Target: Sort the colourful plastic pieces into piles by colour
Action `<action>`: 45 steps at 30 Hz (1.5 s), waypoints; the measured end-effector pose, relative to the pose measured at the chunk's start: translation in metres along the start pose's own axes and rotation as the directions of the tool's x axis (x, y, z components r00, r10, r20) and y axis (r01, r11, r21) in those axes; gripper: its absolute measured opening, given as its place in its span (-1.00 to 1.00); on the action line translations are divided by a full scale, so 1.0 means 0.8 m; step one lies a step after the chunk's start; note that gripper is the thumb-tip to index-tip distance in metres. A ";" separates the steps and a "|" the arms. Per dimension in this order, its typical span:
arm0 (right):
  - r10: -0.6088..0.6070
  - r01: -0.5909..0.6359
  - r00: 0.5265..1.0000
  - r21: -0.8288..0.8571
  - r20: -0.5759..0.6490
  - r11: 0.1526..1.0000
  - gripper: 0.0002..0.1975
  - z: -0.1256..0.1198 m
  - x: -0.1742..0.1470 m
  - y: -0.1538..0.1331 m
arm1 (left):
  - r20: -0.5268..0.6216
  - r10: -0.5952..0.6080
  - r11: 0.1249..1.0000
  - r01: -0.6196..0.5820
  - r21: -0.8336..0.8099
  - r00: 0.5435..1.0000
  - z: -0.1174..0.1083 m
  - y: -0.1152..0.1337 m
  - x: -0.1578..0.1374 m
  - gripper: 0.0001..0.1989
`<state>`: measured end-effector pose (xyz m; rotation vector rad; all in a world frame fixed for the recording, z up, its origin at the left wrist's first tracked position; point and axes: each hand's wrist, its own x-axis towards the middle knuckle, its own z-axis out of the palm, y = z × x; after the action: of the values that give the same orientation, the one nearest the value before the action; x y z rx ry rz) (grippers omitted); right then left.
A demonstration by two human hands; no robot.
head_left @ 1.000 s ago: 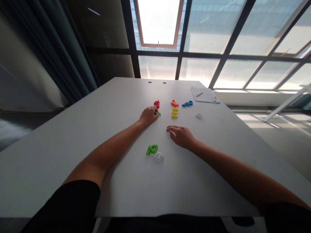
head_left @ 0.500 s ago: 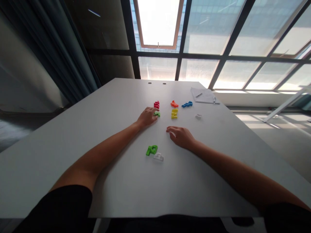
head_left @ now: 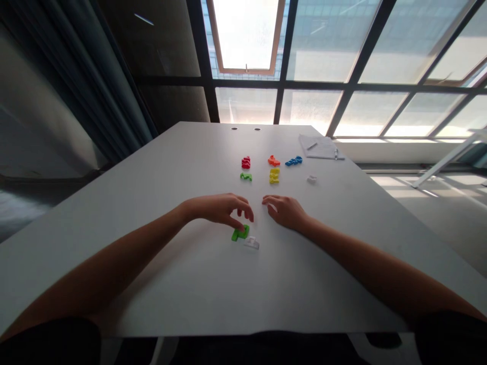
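My left hand [head_left: 228, 208] hovers over the near green plastic pieces [head_left: 240, 233], fingers curved and apart, with nothing seen between them. Its thumb overlaps the edge of these pieces; whether it touches cannot be told. Right beside them lies a clear plastic piece [head_left: 251, 243]. My right hand [head_left: 283, 209] rests on the table with loosely bent fingers spread, holding nothing visible. Farther off stand small groups of pieces: red [head_left: 246, 162], green [head_left: 246, 176], yellow [head_left: 274, 176], orange [head_left: 273, 160] and blue [head_left: 294, 160].
A whitish piece [head_left: 311, 179] lies to the right on the white table [head_left: 182, 294]. At the far right edge is a paper sheet [head_left: 321, 146] with a pen [head_left: 312, 145] on it. Windows line the back, and a dark curtain [head_left: 87, 66] hangs on the left.
My left hand has left the far green pieces and come back toward me, over the near green pieces. My right hand has barely moved.
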<state>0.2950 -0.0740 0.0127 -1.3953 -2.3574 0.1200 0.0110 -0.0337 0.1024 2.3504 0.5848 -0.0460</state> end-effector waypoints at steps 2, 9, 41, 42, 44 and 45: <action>0.000 0.000 1.000 -0.005 0.001 1.000 -0.68 -0.001 0.000 0.000 | 0.022 0.007 0.999 -0.008 0.043 1.000 0.013 0.002 -0.001 -0.67; -0.008 0.008 1.000 -0.003 0.000 1.000 -0.68 0.001 0.000 0.002 | -0.201 0.007 0.972 0.041 0.233 0.980 0.028 -0.030 0.015 -0.74; -0.005 0.005 1.000 0.012 0.013 1.000 -0.69 0.001 0.001 -0.001 | -0.695 -0.152 0.765 0.529 0.367 0.703 0.004 -0.116 0.074 -0.73; -0.006 0.006 1.000 0.012 0.011 1.000 -0.69 0.001 0.001 -0.001 | -0.697 -0.155 0.765 0.532 0.364 0.700 0.004 -0.115 0.076 -0.73; -0.006 0.006 1.000 0.009 0.010 1.000 -0.69 0.001 0.001 -0.001 | -0.701 -0.163 0.763 0.539 0.357 0.694 0.005 -0.113 0.078 -0.72; -0.005 0.005 1.000 0.008 0.010 1.000 -0.69 0.001 0.001 -0.001 | -0.705 -0.169 0.761 0.545 0.351 0.689 0.006 -0.112 0.079 -0.71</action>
<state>0.2938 -0.0736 0.0120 -1.3880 -2.3661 0.1349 0.0305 0.0466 0.0305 2.7244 1.5858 0.4987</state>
